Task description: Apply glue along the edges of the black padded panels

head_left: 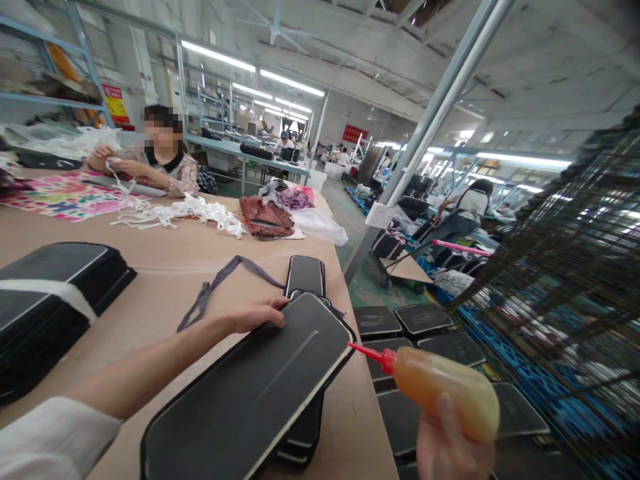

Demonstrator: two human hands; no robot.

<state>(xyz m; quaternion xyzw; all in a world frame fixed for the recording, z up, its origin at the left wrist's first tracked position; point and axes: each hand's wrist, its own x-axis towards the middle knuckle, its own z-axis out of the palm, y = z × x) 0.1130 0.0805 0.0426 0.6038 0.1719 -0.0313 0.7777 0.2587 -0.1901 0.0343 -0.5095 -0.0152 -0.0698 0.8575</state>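
A black rounded panel (250, 387) with a pale line along its rim lies tilted across the table's edge side, on top of other black panels (299, 437). My left hand (257, 316) grips its far left edge, thumb on top, the other fingers partly hidden beyond the edge. In my right hand (453, 437) is a squeeze bottle (445, 387) of amber liquid, held sideways. Its red nozzle (367, 353) points left, and the tip is at the panel's right rim. Beyond my left hand stands a smaller black panel stack (306, 275).
A strapped stack of black panels (55, 287) sits at left. A dark cloth strip (215, 287), white strips (187, 215) and brown material (265, 217) lie on the table (165, 257). Across it sits a co-worker (165, 160). Black panels (425, 319) lie below at right, near a metal post (415, 147).
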